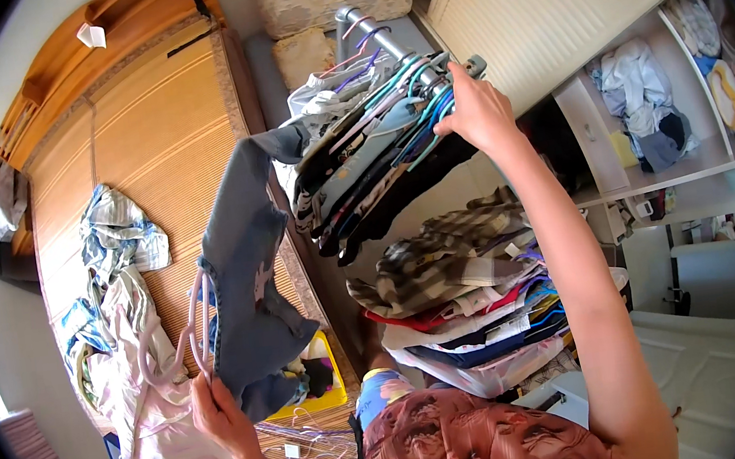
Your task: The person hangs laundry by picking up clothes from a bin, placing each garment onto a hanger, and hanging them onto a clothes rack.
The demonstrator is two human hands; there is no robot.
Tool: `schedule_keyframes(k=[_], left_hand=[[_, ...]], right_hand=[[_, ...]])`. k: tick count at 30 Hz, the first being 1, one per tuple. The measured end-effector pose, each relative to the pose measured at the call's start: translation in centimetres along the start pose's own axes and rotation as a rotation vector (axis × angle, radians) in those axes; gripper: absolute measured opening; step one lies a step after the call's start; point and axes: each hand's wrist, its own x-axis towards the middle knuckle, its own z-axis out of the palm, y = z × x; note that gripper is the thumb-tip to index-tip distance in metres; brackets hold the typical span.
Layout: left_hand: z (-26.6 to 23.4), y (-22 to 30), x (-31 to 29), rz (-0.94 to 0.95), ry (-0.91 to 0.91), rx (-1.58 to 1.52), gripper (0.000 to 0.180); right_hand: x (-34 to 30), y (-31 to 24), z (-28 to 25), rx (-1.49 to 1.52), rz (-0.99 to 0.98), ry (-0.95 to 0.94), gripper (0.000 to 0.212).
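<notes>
My left hand (223,420) is closed round a pink clothes hanger (196,340) at the lower left. Against that hanger hangs a grey-blue shirt (238,244), one sleeve reaching up toward the rail; whether the hanger is inside the shirt I cannot tell. My right hand (479,108) is raised at the near end of a metal clothes rail (387,41). Its thumb and forefinger are spread beside the crowded hooks of blue and green hangers (424,87); the other fingers are partly hidden. Several dark and patterned garments (359,158) hang packed from these hangers.
A bed with a woven mat (155,118) lies to the left, with a pile of clothes (136,346) on it. A yellow basket (337,373) stands near several loose hangers (310,440). More clothes (466,300) are stacked below the rail. Open shelves (713,158) are at right.
</notes>
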Motion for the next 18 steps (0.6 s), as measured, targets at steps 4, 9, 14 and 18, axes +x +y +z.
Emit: schedule_keyframes(k=[4, 9, 14, 18], left_hand=[[-3.0, 0.1, -0.2, 0.032, -0.038, 0.050, 0.012], [-9.2, -2.3, -1.2, 0.028, -0.111, 0.231, 0.012], [-15.4, -1.6, -0.2, -0.104, -0.299, 0.236, 0.013], [-21.9, -5.2, -1.7, -0.056, -0.202, 0.171, 0.013]], right_hand=[[2.8, -1.3, 0.1, 0.006, 0.015, -0.006, 0.091], [5.6, -2.0, 1.1, -0.014, -0.130, 0.177, 0.066], [5.8, -1.9, 2.3, -0.002, -0.155, 0.209, 0.073], [5.1, -1.3, 3.5, 0.049, -0.145, 0.238, 0.075]])
